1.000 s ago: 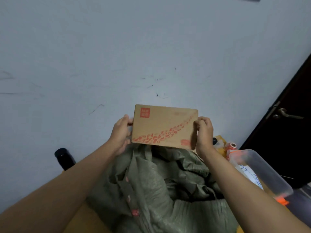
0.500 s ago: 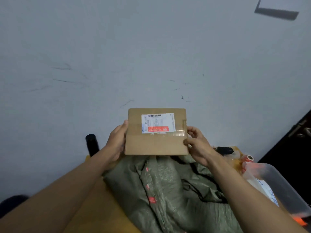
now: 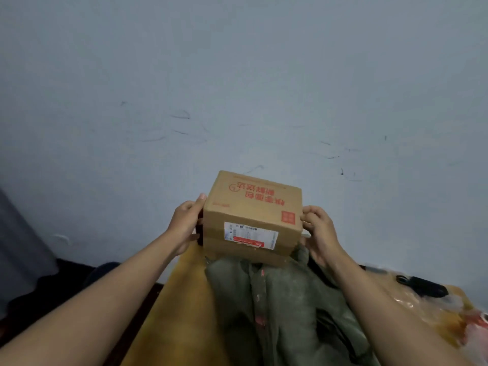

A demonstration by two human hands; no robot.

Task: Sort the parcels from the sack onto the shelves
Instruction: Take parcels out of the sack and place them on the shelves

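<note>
Item: cardboard parcel, brown, printed in red, with a white shipping label on the face turned toward the camera. It is held in the air above the far end of the yellow table, just over the mouth of the green sack; whether its underside touches the sack cannot be told.

Grasp: the parcel is clasped between both hands. The left hand is pressed to the left end face, thumb at the upper corner, fingers curled behind. The right hand is closed on the right end, fingertips pinching the edge. Both hands are equally near; neither is free.

Key relation: the parcel's long axis runs left to right, directly between the two palms, label side toward the person. Printed text on the top face reads upside down from this side. The label is judged readable as held, so sorting could be decided without re-gripping.

Surface: a yellow table, its left edge bordering a dark floor. The sack lies slumped along the middle. At the right end a black object and crumpled clear plastic are found.

Room: a plain pale wall, scuffed. No shelves are in view; a turn away from the table is judged necessary.
</note>
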